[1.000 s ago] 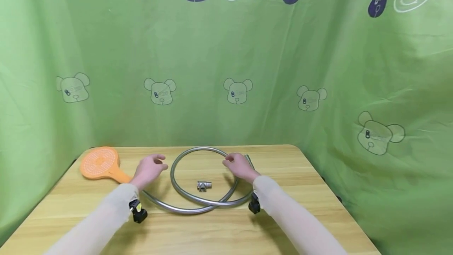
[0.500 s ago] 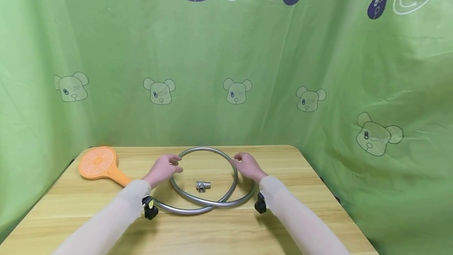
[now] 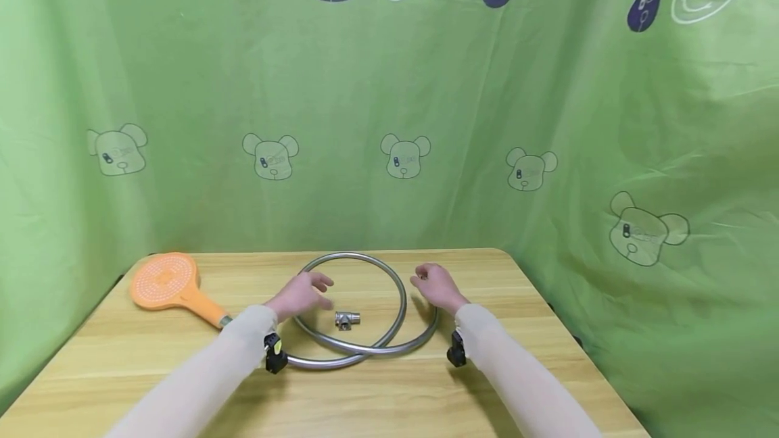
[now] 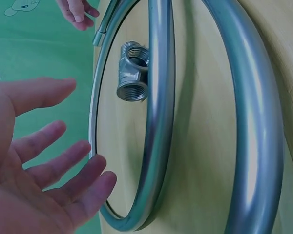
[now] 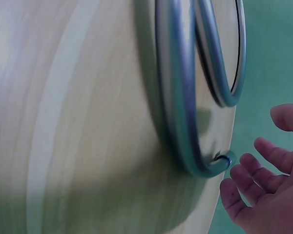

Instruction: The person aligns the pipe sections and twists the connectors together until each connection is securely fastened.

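Note:
A chrome shower hose [image 3: 395, 350] lies looped on the wooden table. Inside its loop sits a small metal tee fitting [image 3: 347, 320], whose threaded openings show in the left wrist view. My left hand [image 3: 301, 293] hovers over the loop's left side, left of the fitting, fingers spread and holding nothing. Near the hose's free end, my right hand [image 3: 439, 287] has thumb and fingers apart with nothing between them. In the right wrist view that hose end [image 5: 227, 160] is close to the fingertips; contact cannot be told.
An orange shower head [image 3: 163, 280] lies at the table's back left, its handle joined to the hose's other end. A green printed curtain [image 3: 341, 86] hangs behind and around the wooden table [image 3: 377, 404]. Black cameras are strapped to both wrists.
My left hand has moved right, from beside the shower head's handle to over the hose loop near the fitting. The right hand has shifted right toward the hose's free end.

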`<state>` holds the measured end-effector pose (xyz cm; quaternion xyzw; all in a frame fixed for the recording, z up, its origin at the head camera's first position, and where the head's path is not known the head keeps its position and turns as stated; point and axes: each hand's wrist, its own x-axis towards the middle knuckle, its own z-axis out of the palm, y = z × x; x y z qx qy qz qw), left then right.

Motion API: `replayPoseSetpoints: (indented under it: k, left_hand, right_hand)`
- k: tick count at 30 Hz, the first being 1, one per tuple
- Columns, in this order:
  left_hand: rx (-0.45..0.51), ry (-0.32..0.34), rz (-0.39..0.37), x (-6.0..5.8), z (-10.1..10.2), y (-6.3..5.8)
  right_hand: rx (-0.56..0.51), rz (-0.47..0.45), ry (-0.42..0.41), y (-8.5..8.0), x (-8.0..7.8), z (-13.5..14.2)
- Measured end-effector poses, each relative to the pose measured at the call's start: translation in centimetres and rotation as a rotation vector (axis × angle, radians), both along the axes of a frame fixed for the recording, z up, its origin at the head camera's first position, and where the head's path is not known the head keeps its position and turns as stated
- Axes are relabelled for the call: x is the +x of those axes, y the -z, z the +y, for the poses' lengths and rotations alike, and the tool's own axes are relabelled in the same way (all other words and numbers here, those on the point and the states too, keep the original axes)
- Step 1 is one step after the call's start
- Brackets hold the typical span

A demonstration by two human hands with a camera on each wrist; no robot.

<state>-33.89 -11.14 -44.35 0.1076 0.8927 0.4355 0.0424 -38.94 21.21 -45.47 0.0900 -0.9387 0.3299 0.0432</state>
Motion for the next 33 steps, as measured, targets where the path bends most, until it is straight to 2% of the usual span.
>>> replayPoseSetpoints:
  k: [6,16,23,33]
  left_hand:
    - [-0.022,0.053,-0.022,-0.2,0.6,0.8]
    - [-0.106,0.141,-0.049,-0.1,1.7,0.8]
    - [-0.130,0.158,-0.046,-0.2,2.2,1.0]
    - [-0.149,0.148,-0.055,-0.5,2.7,1.7]
  right_hand:
    - [0.010,0.009,0.026,0.6,-0.4,1.1]
    - [0.043,-0.037,0.083,1.3,-0.8,2.5]
    - [0.065,-0.045,0.095,1.7,-1.1,2.7]
    - [0.088,-0.056,0.081,2.2,-1.9,2.9]
